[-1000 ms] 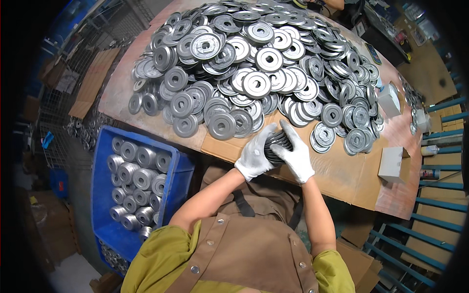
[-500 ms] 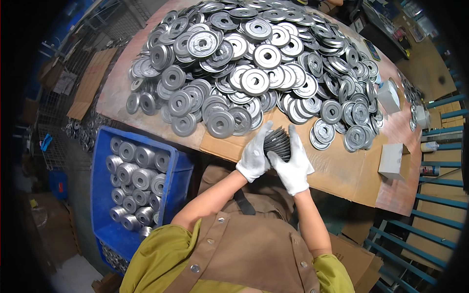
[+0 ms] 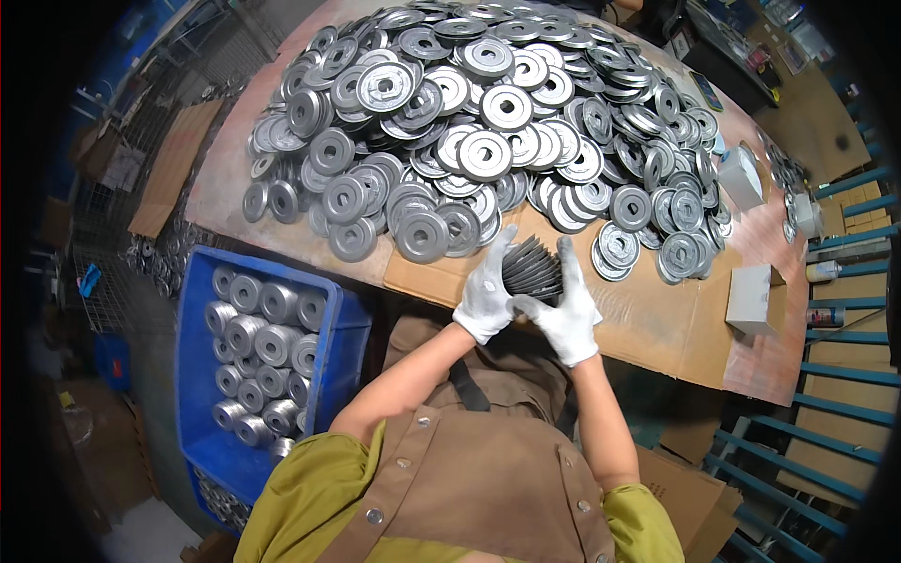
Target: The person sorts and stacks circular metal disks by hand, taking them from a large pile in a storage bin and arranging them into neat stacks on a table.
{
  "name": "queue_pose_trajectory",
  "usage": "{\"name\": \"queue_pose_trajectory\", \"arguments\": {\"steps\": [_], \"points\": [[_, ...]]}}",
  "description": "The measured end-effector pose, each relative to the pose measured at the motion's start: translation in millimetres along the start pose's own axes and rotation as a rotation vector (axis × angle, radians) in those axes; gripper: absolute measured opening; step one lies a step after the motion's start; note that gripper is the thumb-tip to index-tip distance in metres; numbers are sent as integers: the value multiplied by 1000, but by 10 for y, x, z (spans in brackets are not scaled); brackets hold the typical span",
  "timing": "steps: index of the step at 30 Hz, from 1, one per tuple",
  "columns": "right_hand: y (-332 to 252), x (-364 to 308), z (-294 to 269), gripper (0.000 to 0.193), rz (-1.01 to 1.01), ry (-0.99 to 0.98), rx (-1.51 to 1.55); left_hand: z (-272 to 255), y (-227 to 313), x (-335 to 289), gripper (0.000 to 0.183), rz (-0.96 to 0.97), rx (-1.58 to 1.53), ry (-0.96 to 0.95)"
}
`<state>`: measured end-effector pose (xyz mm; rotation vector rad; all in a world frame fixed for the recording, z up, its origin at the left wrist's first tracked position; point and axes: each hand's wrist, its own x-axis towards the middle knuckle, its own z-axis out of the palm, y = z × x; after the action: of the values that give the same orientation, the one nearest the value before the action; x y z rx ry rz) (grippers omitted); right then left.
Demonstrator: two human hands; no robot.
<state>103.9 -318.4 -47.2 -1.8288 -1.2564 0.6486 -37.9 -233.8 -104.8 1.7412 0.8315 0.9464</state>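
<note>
Both my hands wear white gloves and close around one stack of thin grey metal discs (image 3: 532, 268) at the table's near edge. From the left side my left hand (image 3: 486, 298) grips the stack, its fingers pointing away from me. My right hand (image 3: 567, 314) holds the other side, its thumb across the near end. The discs stand on edge, slightly fanned at the top. Just beyond my hands rises a big heap of grey metal discs with centre holes (image 3: 488, 155). Brown cardboard (image 3: 648, 324) covers the table under my hands.
At my left stands a blue plastic bin (image 3: 328, 324) with stacked rolls of discs (image 3: 272, 342). Small white boxes (image 3: 754, 298) sit at the table's right side. Blue-green rails (image 3: 835, 408) run along the right. A wire cage (image 3: 103, 206) is at far left.
The stack of discs has tilted and fanned out more between my hands. My right thumb has shifted toward its near end. The heap and the bin look the same.
</note>
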Motion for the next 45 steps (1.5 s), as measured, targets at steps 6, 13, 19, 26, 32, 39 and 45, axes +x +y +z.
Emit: {"name": "queue_pose_trajectory", "arguments": {"steps": [6,13,19,26,32,39,45], "points": [[506,-262,-336,98,-227,268,-138,55,48,47,89,107,162,62],[595,-325,-423,65,-170,-135,-654,77,62,38,86,85,133,64],[632,-219,-639,61,345,220,1166,34,84,35,81,84,133,54],[556,-149,-536,60,276,111,1160,41,88,31,84,49,172,51],[47,-15,-356,73,88,-167,331,47,27,22,84,79,184,72],[-150,317,-319,43,-108,-100,-213,162,29,29,71,50,197,103],[-398,129,-35,51,-497,51,-644,113,-101,-11,72,106,193,160]]}}
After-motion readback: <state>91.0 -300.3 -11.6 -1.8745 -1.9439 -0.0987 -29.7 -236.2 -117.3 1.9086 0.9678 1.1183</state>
